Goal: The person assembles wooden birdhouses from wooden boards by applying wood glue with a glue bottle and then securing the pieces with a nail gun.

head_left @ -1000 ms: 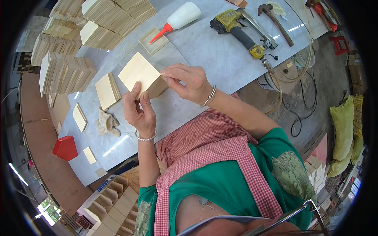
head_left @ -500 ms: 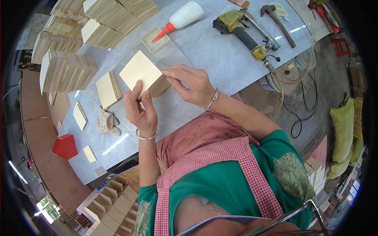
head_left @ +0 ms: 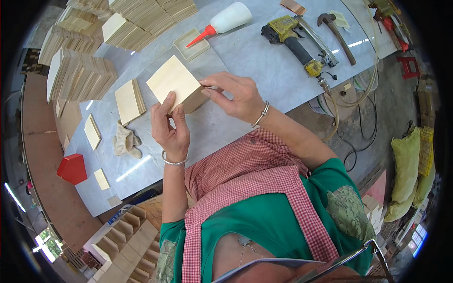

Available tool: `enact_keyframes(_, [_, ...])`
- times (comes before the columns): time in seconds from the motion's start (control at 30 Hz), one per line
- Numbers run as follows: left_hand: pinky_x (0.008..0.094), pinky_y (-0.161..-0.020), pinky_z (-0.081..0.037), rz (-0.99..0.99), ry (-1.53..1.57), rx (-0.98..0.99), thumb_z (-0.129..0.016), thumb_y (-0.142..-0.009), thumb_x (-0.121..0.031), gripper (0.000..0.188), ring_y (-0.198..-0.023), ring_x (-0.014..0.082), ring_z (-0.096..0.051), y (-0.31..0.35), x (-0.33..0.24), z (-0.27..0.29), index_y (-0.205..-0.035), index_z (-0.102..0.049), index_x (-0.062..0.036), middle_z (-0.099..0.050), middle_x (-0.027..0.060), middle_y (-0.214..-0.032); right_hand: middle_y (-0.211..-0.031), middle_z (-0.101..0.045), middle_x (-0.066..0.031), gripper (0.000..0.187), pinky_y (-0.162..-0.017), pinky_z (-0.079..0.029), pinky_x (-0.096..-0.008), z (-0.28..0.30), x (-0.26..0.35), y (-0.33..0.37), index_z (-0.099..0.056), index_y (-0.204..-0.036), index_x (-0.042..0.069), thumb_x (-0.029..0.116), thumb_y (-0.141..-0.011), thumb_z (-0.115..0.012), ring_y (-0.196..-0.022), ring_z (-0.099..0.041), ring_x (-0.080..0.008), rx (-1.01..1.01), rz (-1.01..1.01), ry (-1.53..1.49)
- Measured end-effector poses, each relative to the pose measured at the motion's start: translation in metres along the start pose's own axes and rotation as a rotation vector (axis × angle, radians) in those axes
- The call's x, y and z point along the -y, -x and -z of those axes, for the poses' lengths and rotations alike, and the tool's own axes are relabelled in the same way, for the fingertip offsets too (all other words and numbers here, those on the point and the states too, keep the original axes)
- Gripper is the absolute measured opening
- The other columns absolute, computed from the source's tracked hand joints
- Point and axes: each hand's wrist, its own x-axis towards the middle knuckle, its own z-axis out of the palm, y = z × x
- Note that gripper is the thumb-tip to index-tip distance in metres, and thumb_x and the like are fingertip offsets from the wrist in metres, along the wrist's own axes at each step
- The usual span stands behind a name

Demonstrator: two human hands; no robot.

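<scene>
A small pale wooden box rests on the grey worktable, and both my hands grip it. My left hand presses its near left side with the thumb up on the top panel. My right hand clamps its right side with the fingers curled over the edge. Each wrist wears a metal bangle.
Stacks of thin wooden panels fill the table's left and back. A few loose panels, a crumpled cloth, a glue bottle over a small tray, a nail gun, a hammer and a red block lie around.
The box and both hands have stayed almost still; my right fingers have shifted slightly along the box's right edge.
</scene>
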Motion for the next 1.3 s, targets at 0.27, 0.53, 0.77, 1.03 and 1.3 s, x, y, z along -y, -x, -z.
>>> enact_keyframes(0.27, [0.0214,-0.069,-0.045,-0.028,0.005,-0.02,-0.057,-0.089,-0.003,0.025,-0.078,0.0115,-0.053,-0.001,0.0,0.0,-0.113,-0.057,0.0036,-0.054,0.0073,-0.092,-0.078,-0.066,-0.0044,0.022,-0.06,-0.049,-0.0278,0.004,-0.006,-0.027,-0.069,-0.097,0.011,0.007,-0.075,-0.068,-0.069,-0.062,-0.0181,0.165,0.121,-0.029])
enact_keyframes(0.53, [0.0221,-0.067,-0.046,-0.024,0.022,-0.03,-0.059,-0.088,-0.002,0.025,-0.079,0.0131,-0.054,0.0,-0.003,0.0,-0.112,-0.057,0.003,-0.055,0.0092,-0.093,-0.075,-0.065,-0.0042,0.023,-0.059,-0.048,-0.0273,0.004,-0.006,-0.028,-0.071,-0.094,0.012,0.002,-0.075,-0.066,-0.066,-0.06,-0.017,0.196,0.019,-0.114])
enact_keyframes(0.77, [0.0211,-0.063,-0.045,-0.034,0.001,-0.046,-0.06,-0.087,-0.003,0.025,-0.075,0.0125,-0.053,-0.001,-0.003,-0.002,-0.111,-0.059,0.0025,-0.055,0.0088,-0.089,-0.077,-0.066,-0.004,0.021,-0.059,-0.048,-0.0266,0.007,-0.004,-0.03,-0.071,-0.094,0.012,0.003,-0.075,-0.066,-0.067,-0.061,-0.0164,0.211,-0.013,-0.148])
enact_keyframes(1.03, [0.0202,-0.055,-0.04,-0.039,0.003,-0.086,-0.063,-0.085,-0.004,0.024,-0.068,0.01,-0.049,-0.003,-0.004,-0.002,-0.108,-0.061,0.0012,-0.054,0.0062,-0.084,-0.102,-0.066,-0.008,0.028,-0.076,-0.05,-0.0281,0.041,-0.006,-0.034,-0.065,-0.106,0.007,0.005,-0.078,-0.068,-0.088,-0.064,-0.0179,0.249,-0.091,0.036])
enact_keyframes(1.3, [0.0227,-0.047,-0.042,-0.092,0.003,-0.121,-0.066,-0.079,0.0,0.028,-0.06,0.0118,-0.05,-0.006,-0.005,-0.003,-0.107,-0.063,-0.0022,-0.053,0.0078,-0.08,-0.106,-0.058,-0.0215,0.071,-0.08,-0.048,-0.0455,0.156,-0.063,-0.009,-0.035,-0.133,0.005,0.028,-0.074,-0.068,-0.094,-0.057,-0.0381,0.401,-0.475,1.134])
